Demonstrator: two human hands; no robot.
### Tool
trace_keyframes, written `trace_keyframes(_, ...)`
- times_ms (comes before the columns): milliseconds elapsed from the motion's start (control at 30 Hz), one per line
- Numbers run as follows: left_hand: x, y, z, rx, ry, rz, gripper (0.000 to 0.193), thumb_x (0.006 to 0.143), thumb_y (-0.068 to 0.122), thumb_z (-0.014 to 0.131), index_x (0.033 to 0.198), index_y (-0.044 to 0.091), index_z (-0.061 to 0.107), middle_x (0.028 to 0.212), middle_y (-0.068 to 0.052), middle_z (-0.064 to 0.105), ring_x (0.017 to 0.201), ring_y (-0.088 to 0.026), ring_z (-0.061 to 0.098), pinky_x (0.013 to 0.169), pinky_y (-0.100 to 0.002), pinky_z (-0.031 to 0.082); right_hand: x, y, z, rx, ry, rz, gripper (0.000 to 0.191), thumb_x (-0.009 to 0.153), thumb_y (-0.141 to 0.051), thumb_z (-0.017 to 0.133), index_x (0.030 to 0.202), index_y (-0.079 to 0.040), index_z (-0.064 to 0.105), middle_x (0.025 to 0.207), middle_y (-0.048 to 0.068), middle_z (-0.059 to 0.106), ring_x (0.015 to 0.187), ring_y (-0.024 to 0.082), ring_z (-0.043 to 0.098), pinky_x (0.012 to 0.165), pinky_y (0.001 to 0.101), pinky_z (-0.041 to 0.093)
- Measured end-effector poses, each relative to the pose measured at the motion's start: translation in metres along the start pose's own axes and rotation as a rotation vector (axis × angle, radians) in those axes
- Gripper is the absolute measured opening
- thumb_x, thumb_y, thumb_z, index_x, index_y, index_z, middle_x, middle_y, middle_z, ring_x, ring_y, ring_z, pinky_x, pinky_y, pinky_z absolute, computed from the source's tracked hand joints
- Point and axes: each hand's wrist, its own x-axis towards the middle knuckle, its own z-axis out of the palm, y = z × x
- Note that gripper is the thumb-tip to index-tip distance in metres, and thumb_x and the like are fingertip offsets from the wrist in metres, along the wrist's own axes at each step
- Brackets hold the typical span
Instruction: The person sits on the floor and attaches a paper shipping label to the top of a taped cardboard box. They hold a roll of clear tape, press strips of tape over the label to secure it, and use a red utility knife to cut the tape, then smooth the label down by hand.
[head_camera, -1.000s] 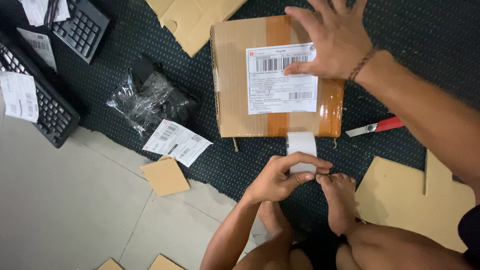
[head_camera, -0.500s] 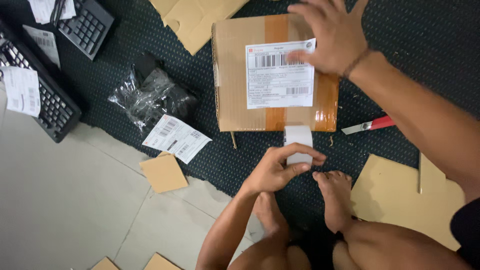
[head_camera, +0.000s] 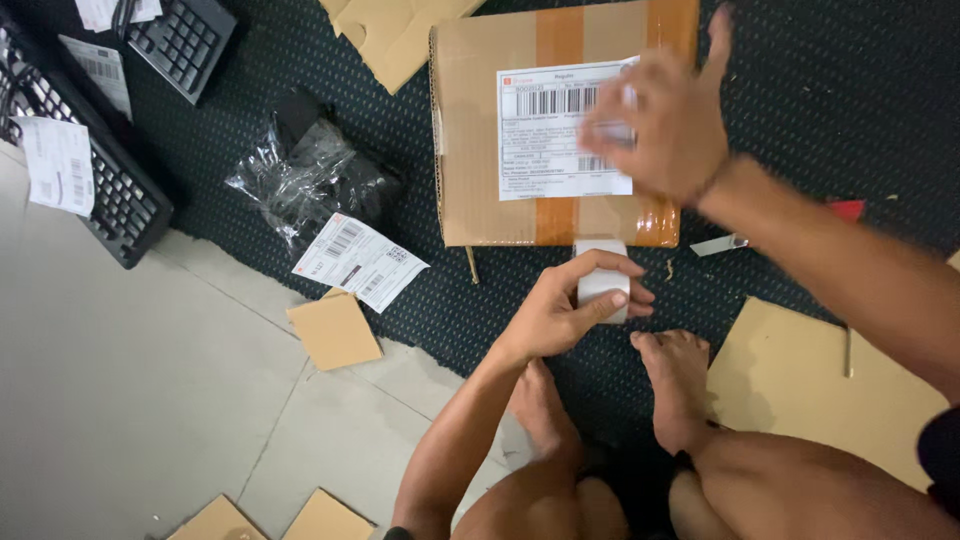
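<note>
Left hand curled around white label roll, thumb and fingers closed on it, just below near edge of cardboard box. Box lies flat on dark green carpet, brown tape strip down middle, white shipping label on top. Right hand blurred, fingers spread loosely over label, holds nothing visible; contact cannot be told. Black plastic bag and loose label sheet left of box. Keyboards far left. Bare feet below roll.
</note>
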Motion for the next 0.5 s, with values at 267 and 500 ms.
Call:
trace_keyframes(267,-0.004,-0.013,-0.003,0.014,0.08,-0.032,0.027,0.106,0.0,0.057,0.133,-0.003,0.056,0.112,-0.019,0.072,0.109,-0.026,0.073,0.097,-0.039,0.062,-0.032,-0.043,-0.022,0.17,-0.049,0.037,0.01,0.089,-0.042,0.084,0.087,-0.034,0.078,0.093,-0.018,0.073,0.101,0.011,0.057,0.104,0.0514,0.028)
trace_keyframes(500,-0.009,-0.073,-0.018,0.146,0.136,0.035,0.019,0.103,0.0,0.062,0.122,-0.004,0.064,0.112,-0.017,0.074,0.111,-0.021,0.071,0.1,-0.036,0.059,-0.03,-0.051,-0.025,0.164,0.013,0.08,0.011,0.089,-0.041,0.084,0.088,-0.031,0.079,0.092,-0.017,0.072,0.097,0.013,0.056,0.097,0.0492,0.029)
